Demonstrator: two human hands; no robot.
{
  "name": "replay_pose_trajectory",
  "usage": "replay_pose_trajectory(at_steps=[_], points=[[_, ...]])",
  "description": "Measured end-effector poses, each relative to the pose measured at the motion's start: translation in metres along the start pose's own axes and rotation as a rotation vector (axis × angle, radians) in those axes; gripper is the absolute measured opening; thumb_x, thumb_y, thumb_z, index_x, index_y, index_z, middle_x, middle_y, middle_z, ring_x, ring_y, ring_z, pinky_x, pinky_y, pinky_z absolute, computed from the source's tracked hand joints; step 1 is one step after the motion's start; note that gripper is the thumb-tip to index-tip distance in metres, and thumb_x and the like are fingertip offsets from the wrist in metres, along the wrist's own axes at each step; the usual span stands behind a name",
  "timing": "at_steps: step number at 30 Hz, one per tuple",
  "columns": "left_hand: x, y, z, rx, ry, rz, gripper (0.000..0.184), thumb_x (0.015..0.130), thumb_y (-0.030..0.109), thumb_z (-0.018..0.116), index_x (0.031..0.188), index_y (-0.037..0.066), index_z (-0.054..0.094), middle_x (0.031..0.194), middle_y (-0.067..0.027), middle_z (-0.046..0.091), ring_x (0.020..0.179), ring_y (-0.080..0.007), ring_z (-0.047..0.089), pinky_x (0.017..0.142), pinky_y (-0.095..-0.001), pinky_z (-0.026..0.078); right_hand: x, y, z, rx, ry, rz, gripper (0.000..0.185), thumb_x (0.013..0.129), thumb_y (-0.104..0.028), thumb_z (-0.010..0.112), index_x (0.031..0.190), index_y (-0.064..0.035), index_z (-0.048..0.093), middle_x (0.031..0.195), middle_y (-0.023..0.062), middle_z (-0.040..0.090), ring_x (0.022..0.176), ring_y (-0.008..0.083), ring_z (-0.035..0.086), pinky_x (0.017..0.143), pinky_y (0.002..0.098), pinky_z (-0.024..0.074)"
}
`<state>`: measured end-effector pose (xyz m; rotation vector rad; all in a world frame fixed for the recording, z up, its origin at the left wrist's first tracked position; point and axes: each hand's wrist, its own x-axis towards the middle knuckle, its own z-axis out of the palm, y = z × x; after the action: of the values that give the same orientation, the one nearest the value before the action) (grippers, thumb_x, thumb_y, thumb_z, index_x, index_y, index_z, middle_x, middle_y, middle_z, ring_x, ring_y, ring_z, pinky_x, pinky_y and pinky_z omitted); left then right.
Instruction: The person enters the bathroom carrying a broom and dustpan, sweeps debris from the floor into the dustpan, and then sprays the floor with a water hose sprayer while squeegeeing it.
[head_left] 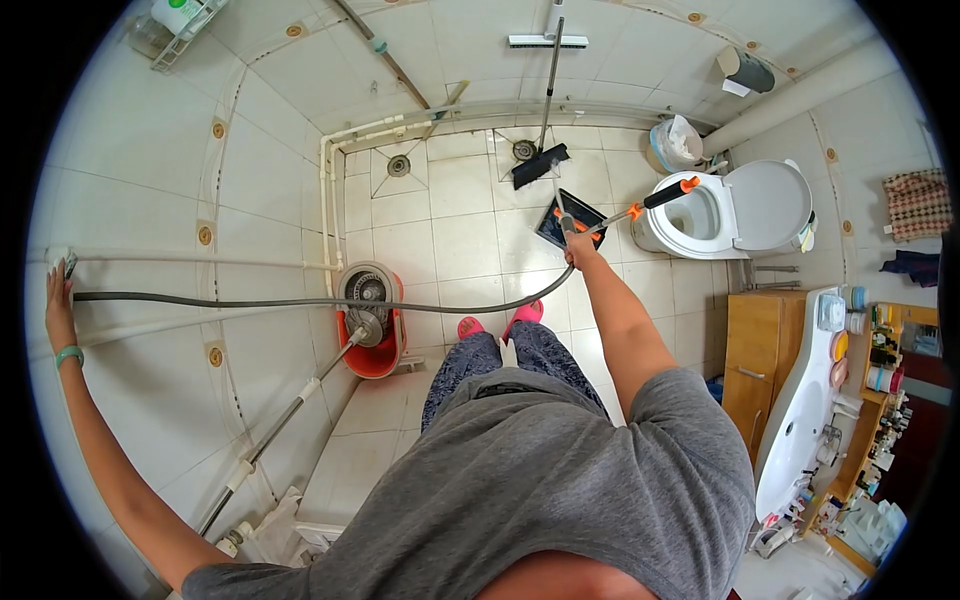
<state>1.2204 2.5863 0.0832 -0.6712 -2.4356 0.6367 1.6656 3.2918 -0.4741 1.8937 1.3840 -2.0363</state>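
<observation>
At the far left, my left hand reaches out to the wall, its fingers closed around a small tap on the pipe. My right hand grips the spray nozzle at the end of a grey hose, which stretches across to the left wall. The nozzle points down over a black dustpan with orange parts on the floor. The dustpan's long handle leans toward the toilet, its black and orange grip over the seat. A broom with black bristles stands just beyond the dustpan.
A red mop bucket with a mop stands at left. To the right are a toilet, a waste bin, a wooden cabinet and a white sink. Two floor drains lie near the back wall.
</observation>
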Motion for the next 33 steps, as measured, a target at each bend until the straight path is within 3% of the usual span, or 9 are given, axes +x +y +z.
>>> replay_pose_trajectory(at_steps=[9, 12, 15, 17, 21, 22, 26, 30, 33], points=[[-0.001, -0.026, 0.017, -0.234, 0.039, 0.214, 0.042, 0.085, 0.009, 0.045, 0.124, 0.024, 0.038, 0.123, -0.0087, 0.043, 0.118, -0.0245, 0.036, 0.084, -0.0308, 0.041, -0.01, 0.015, 0.021, -0.136, -0.072, 0.003, 0.029, 0.083, -0.026, 0.047, 0.067, -0.0026, 0.04, 0.046, 0.0077, 0.039, 0.032, 0.0161, 0.034, 0.029, 0.0293, 0.0247], [-0.001, -0.007, 0.005, -0.052, -0.004, -0.026, 0.042, 0.085, 0.009, 0.046, 0.124, 0.024, 0.039, 0.123, -0.0095, 0.043, 0.118, -0.0246, 0.037, 0.084, -0.031, 0.041, -0.003, 0.017, 0.023, -0.087, -0.043, 0.005, 0.029, 0.083, -0.026, 0.047, 0.067, -0.0028, 0.04, 0.046, 0.0078, 0.039, 0.033, 0.0161, 0.035, 0.03, 0.0291, 0.0251], [-0.002, -0.007, 0.005, -0.373, -0.079, -0.136, 0.041, 0.085, 0.01, 0.045, 0.123, 0.024, 0.04, 0.123, -0.01, 0.043, 0.117, -0.0247, 0.037, 0.084, -0.0311, 0.041, -0.002, 0.014, 0.021, -0.068, 0.064, -0.015, 0.03, 0.083, -0.026, 0.047, 0.066, -0.0025, 0.04, 0.046, 0.0074, 0.039, 0.033, 0.0159, 0.035, 0.031, 0.0288, 0.0254], [-0.001, 0.006, -0.004, -0.028, 0.002, -0.049, 0.039, 0.086, 0.013, 0.045, 0.123, 0.023, 0.04, 0.123, -0.0099, 0.043, 0.118, -0.0244, 0.037, 0.084, -0.0308, 0.041, -0.003, 0.013, 0.02, -0.213, 0.065, -0.091, 0.031, 0.083, -0.027, 0.046, 0.066, -0.0021, 0.041, 0.047, 0.0071, 0.039, 0.034, 0.0158, 0.035, 0.032, 0.0282, 0.0262], [-0.001, -0.034, 0.024, -0.353, 0.122, 0.161, 0.038, 0.086, 0.014, 0.044, 0.124, 0.022, 0.04, 0.123, -0.0093, 0.043, 0.118, -0.024, 0.036, 0.085, -0.0306, 0.04, -0.007, 0.013, 0.028, -0.13, -0.029, -0.03, 0.03, 0.084, -0.026, 0.045, 0.066, -0.0018, 0.041, 0.047, 0.0072, 0.039, 0.035, 0.0158, 0.036, 0.032, 0.0281, 0.0267], [0.0, -0.037, 0.023, -0.121, 0.124, 0.172, 0.038, 0.086, 0.014, 0.044, 0.124, 0.022, 0.04, 0.123, -0.0089, 0.044, 0.118, -0.0238, 0.036, 0.085, -0.0305, 0.04, -0.009, 0.014, 0.03, -0.14, -0.036, -0.024, 0.031, 0.084, -0.026, 0.045, 0.066, -0.0017, 0.041, 0.047, 0.0072, 0.039, 0.035, 0.016, 0.037, 0.032, 0.0281, 0.0269], [-0.002, 0.006, -0.006, -0.009, 0.009, -0.013, 0.039, 0.086, 0.013, 0.045, 0.124, 0.022, 0.04, 0.123, -0.0077, 0.044, 0.118, -0.0235, 0.036, 0.085, -0.0305, 0.04, -0.008, 0.011, 0.023, -0.058, 0.001, -0.059, 0.032, 0.083, -0.027, 0.045, 0.064, -0.0015, 0.042, 0.048, 0.0074, 0.04, 0.035, 0.0162, 0.038, 0.032, 0.0284, 0.0272], [-0.001, 0.0, -0.002, 0.255, 0.08, 0.121, 0.039, 0.086, 0.012, 0.045, 0.123, 0.021, 0.04, 0.122, -0.0075, 0.044, 0.118, -0.0232, 0.036, 0.084, -0.0305, 0.04, 0.003, 0.01, 0.015, -0.173, 0.05, -0.081, 0.032, 0.084, -0.028, 0.045, 0.064, -0.0022, 0.043, 0.049, 0.0076, 0.042, 0.035, 0.0159, 0.038, 0.032, 0.0284, 0.0276], [0.0, -0.003, -0.002, -0.032, 0.022, -0.006, 0.04, 0.085, 0.01, 0.046, 0.123, 0.022, 0.041, 0.122, -0.0079, 0.045, 0.118, -0.0231, 0.037, 0.083, -0.0304, 0.04, -0.002, 0.004, 0.012, -0.225, -0.005, -0.098, 0.03, 0.084, -0.027, 0.045, 0.067, -0.003, 0.042, 0.048, 0.0067, 0.041, 0.034, 0.0154, 0.037, 0.031, 0.0281, 0.0267]])
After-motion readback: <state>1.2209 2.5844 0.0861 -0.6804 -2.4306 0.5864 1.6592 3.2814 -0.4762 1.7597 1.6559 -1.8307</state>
